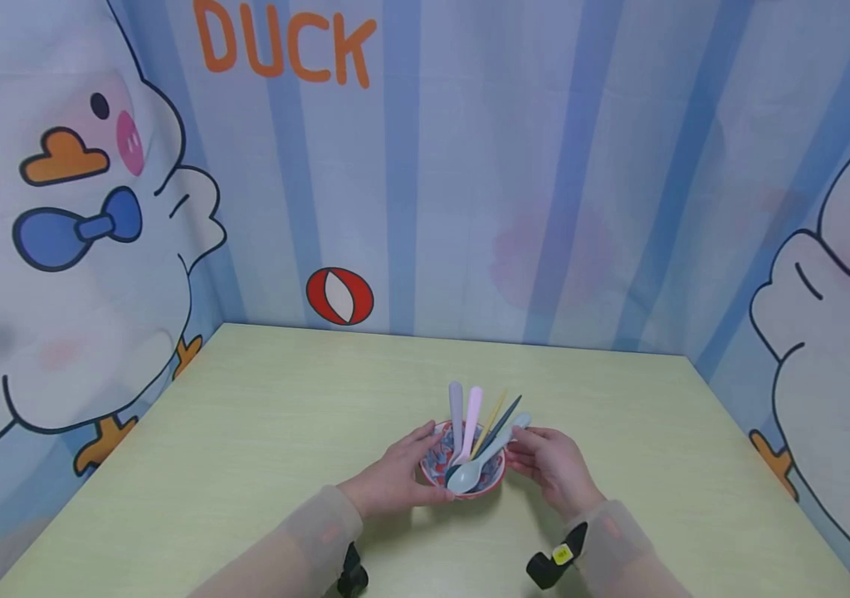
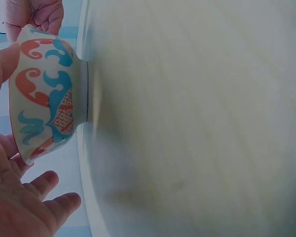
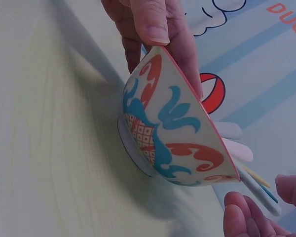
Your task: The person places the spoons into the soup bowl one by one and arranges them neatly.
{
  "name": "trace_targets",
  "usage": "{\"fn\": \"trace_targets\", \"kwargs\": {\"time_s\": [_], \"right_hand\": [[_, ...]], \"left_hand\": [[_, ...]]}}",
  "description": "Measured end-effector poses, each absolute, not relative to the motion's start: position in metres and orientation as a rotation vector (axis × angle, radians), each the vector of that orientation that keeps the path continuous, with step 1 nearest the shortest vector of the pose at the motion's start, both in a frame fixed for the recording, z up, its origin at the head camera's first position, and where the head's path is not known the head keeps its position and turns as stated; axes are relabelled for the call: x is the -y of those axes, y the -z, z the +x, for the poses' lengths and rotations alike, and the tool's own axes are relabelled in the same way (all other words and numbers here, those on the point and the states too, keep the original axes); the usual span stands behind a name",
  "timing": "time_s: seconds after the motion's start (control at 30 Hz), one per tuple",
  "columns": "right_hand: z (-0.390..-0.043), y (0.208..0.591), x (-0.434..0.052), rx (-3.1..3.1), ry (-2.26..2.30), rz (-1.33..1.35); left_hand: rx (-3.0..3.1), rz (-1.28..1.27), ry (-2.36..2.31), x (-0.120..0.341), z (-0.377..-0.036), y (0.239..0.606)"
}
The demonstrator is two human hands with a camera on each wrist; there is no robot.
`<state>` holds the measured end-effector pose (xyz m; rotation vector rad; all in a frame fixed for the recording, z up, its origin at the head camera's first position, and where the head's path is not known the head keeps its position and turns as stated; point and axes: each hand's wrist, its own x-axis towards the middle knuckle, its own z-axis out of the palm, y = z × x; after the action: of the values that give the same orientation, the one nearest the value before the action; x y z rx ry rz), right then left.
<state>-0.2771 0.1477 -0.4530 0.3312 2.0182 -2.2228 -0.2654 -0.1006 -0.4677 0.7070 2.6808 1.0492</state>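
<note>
A small bowl has a red rim and a red-and-blue pattern on white. My left hand holds it by the rim, thumb on the near side and fingers on the far side. Inside lean a light blue spoon, a pink spoon, a lilac handle, a yellow stick and a dark blue stick. Beside the light blue spoon's handle, at the bowl's right, is my right hand. Its thumb and fingers stand apart in the right wrist view. Whether the bowl's base touches the table cannot be told.
The pale wooden table reaches back to a striped blue curtain printed with ducks and a red ball. Curtain also stands along the left and right sides. A black wrist camera is strapped to the right sleeve.
</note>
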Motion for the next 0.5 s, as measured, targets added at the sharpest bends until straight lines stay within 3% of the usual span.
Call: {"fn": "trace_targets", "kwargs": {"time_s": [0.5], "right_hand": [[-0.262, 0.448, -0.179, -2.138, 2.208, 0.412]], "left_hand": [[-2.666, 0.666, -1.036, 0.1, -0.264, 0.465]]}}
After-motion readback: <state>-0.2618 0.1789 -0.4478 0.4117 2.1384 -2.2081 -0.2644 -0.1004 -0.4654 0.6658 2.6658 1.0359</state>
